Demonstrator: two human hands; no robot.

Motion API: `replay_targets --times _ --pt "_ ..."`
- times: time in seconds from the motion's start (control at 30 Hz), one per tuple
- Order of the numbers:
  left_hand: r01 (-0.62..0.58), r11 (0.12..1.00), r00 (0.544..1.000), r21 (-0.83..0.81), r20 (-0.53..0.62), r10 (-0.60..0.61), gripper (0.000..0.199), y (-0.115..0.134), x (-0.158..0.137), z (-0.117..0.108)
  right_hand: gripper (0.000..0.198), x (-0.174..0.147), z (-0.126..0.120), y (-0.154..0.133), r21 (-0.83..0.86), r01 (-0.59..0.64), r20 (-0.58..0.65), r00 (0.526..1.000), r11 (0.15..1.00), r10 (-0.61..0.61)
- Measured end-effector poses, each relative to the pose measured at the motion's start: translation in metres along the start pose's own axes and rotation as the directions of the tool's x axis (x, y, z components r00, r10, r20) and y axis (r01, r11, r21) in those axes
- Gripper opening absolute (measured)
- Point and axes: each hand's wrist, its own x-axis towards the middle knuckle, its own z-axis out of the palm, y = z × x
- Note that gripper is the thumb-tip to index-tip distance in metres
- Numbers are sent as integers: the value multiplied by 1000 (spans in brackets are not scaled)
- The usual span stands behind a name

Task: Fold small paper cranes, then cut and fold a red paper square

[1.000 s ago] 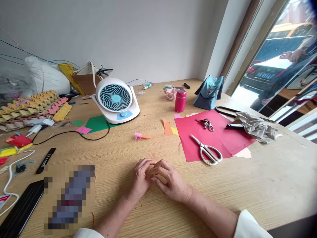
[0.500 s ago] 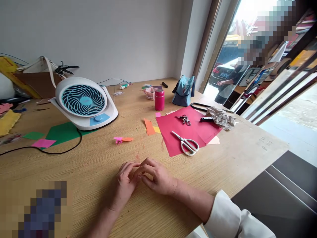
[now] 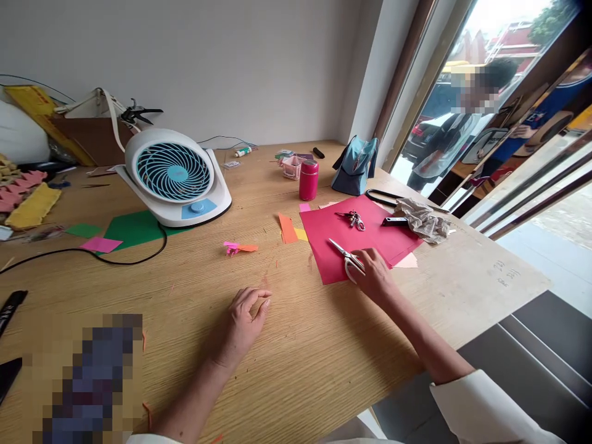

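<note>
My right hand [image 3: 372,271] is over the handles of the white-handled scissors [image 3: 341,249], its fingers curled onto them. The scissors lie on red paper [image 3: 319,225], blades pointing up and to the left. My left hand [image 3: 250,313] rests on the wooden table [image 3: 296,345], holding nothing, with the thumb apart from the loosely bent fingers. Beyond it lies a small pink and orange paper piece [image 3: 239,248]. A bunch of keys [image 3: 356,221] sits on the red paper.
A white fan [image 3: 174,174] stands at the back left, its black cord [image 3: 134,263] running left. Near the red paper are a pink canister [image 3: 309,180], a blue bag [image 3: 355,165] and crumpled paper [image 3: 426,221]. Behind the glass stands a person [image 3: 444,148].
My hands were together at the fingertips and are now apart. The right hand has moved right and forward onto the scissors; the left stays on the table. The view has shifted slightly.
</note>
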Motion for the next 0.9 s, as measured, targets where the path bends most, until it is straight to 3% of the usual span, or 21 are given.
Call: replay_targets --times 0.1,0.2,0.33,0.53,0.6,0.7,0.9 --pt "12 1000 1000 13 11 -12 10 -1 0 1 29 4 0 17 -69 -46 41 998 997 48" --pt "11 999 999 45 46 -13 11 1 2 3 26 9 3 18 -124 -69 71 994 990 78" --pt "-14 994 984 104 178 -5 14 17 26 12 18 16 8 14 -162 -83 98 990 983 99" --pt "-36 984 948 177 317 -22 14 42 130 59 15 34 2 26 -129 -20 126 991 991 37" --pt "15 973 938 232 335 -94 14 43 169 82 19 46 -1 34 -118 -13 118 993 993 27" --pt "143 927 915 346 312 -257 30 40 214 113 19 66 0 46 -117 -4 114 993 993 17" --pt "300 827 859 475 243 -451 48 23 267 145 13 101 10 71 -115 34 130 991 993 -19"
